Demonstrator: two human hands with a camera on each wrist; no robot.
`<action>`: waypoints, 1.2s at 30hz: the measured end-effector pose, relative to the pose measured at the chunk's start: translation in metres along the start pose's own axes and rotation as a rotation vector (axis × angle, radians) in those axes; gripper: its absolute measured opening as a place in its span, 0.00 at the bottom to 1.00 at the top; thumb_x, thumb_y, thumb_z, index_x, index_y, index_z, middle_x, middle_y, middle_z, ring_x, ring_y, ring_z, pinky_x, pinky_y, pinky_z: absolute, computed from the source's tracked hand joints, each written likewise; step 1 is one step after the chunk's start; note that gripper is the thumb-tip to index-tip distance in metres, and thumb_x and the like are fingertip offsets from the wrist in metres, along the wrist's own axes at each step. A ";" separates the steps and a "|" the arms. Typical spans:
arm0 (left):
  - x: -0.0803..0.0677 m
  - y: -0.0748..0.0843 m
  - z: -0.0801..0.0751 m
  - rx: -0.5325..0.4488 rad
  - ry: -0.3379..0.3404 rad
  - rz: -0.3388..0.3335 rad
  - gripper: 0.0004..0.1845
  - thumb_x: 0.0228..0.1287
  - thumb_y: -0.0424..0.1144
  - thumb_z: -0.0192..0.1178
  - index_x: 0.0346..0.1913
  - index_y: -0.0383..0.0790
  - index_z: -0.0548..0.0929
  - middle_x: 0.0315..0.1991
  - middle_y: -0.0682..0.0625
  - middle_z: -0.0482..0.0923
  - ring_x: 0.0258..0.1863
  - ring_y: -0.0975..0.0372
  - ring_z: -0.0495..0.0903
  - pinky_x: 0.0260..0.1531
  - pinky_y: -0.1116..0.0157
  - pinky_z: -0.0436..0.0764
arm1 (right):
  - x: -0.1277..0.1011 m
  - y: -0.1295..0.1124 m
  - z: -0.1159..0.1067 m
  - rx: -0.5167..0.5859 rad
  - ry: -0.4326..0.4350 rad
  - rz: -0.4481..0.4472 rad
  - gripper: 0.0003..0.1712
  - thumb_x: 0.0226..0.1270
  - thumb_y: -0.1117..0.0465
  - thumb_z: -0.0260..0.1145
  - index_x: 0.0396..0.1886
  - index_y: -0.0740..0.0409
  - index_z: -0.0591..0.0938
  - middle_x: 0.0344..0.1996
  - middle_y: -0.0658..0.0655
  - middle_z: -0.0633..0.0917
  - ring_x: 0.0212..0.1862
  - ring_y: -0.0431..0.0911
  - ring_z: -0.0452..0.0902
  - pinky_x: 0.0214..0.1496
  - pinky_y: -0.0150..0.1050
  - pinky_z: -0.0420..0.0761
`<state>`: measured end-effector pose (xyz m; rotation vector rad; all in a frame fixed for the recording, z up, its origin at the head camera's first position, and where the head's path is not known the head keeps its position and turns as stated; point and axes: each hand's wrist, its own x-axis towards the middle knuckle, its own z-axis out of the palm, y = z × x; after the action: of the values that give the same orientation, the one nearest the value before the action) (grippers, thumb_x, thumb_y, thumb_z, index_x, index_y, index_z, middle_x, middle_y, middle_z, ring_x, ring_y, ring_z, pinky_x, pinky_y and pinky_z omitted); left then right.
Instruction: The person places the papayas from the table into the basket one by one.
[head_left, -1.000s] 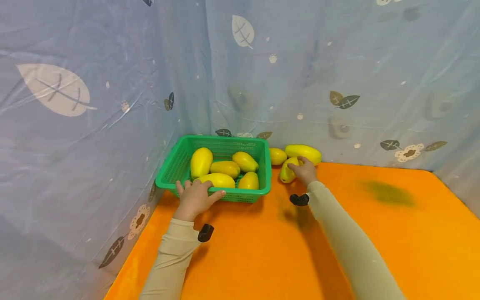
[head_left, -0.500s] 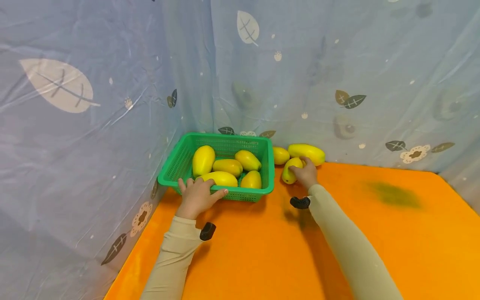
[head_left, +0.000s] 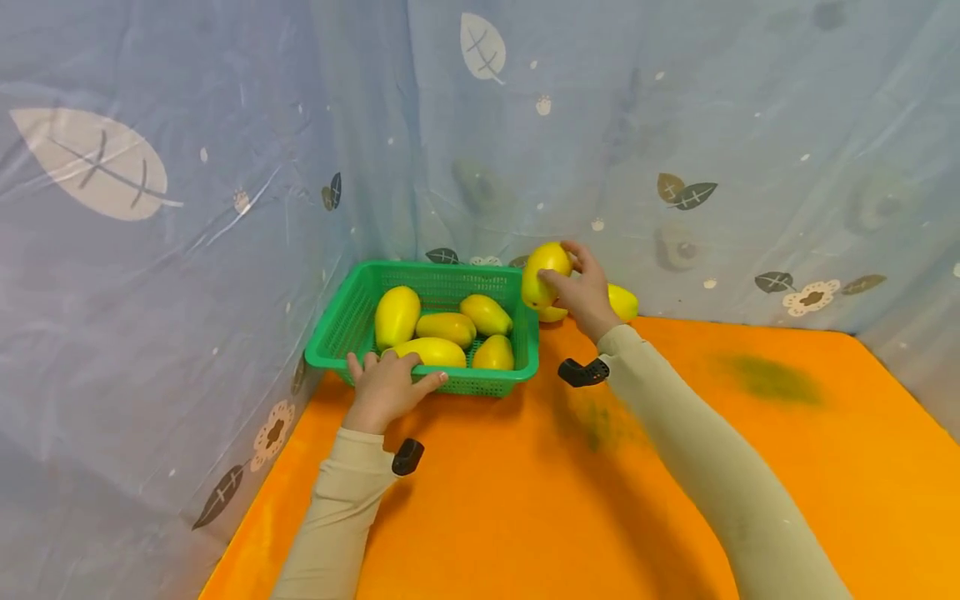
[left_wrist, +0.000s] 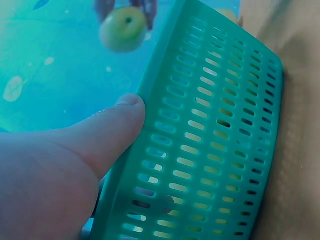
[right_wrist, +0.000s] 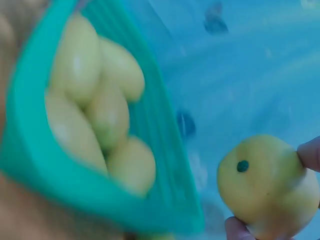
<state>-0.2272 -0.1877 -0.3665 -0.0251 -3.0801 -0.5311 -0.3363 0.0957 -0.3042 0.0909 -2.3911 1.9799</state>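
Observation:
My right hand (head_left: pixel 588 293) holds a yellow oval fruit (head_left: pixel 543 279) in the air, level with the right rim of the green basket (head_left: pixel 480 375). Thumb and fingers are on opposite sides of the fruit, and a dark spot marks its end in the right wrist view. At the basket's near rim my left hand (head_left: pixel 384 393) grips the edge, fingers over the inside and thumb (left_wrist: pixel 117 117) against the rim. Inside lie several yellow fruits (right_wrist: pixel 77 60). Behind my right hand, a longer yellow fruit (head_left: pixel 623 302) and a smaller one (head_left: pixel 552 315) are partly hidden.
An orange cloth (head_left: pixel 487 500) covers the table, with a dark greenish patch (head_left: pixel 772 379) at the right. Leaf-printed curtains (head_left: pixel 585 125) hang close behind the basket and along its left side.
My right hand has lifted the fruit off the table and carried it up and left to the basket's right rim. My left hand has stayed on the near rim.

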 end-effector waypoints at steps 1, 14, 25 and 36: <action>0.000 0.000 0.000 0.000 0.000 -0.001 0.35 0.69 0.66 0.58 0.65 0.42 0.81 0.60 0.33 0.77 0.64 0.30 0.65 0.72 0.25 0.37 | -0.003 -0.004 0.008 0.000 -0.034 0.003 0.41 0.73 0.58 0.65 0.81 0.45 0.59 0.79 0.63 0.59 0.66 0.62 0.74 0.54 0.51 0.87; -0.003 0.006 0.001 0.010 0.014 0.007 0.34 0.68 0.66 0.59 0.65 0.43 0.82 0.59 0.33 0.77 0.64 0.30 0.66 0.72 0.25 0.38 | -0.021 0.005 0.040 -0.025 -0.169 0.065 0.39 0.75 0.61 0.64 0.81 0.47 0.60 0.81 0.64 0.55 0.69 0.62 0.74 0.62 0.56 0.83; -0.003 0.002 0.002 -0.005 0.010 0.005 0.35 0.69 0.65 0.60 0.65 0.42 0.81 0.60 0.33 0.77 0.64 0.30 0.66 0.72 0.25 0.35 | -0.023 0.017 0.032 -0.035 -0.163 0.068 0.36 0.77 0.60 0.62 0.80 0.52 0.61 0.79 0.65 0.58 0.69 0.64 0.73 0.63 0.56 0.83; -0.003 0.001 0.001 0.001 0.003 0.010 0.35 0.69 0.66 0.59 0.66 0.42 0.81 0.60 0.33 0.77 0.64 0.30 0.65 0.72 0.25 0.36 | -0.002 0.032 -0.012 -0.085 0.039 0.032 0.35 0.78 0.58 0.61 0.80 0.52 0.63 0.77 0.64 0.63 0.64 0.60 0.77 0.61 0.51 0.84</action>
<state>-0.2246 -0.1865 -0.3670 -0.0403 -3.0757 -0.5280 -0.3365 0.1136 -0.3329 0.0121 -2.4637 1.8715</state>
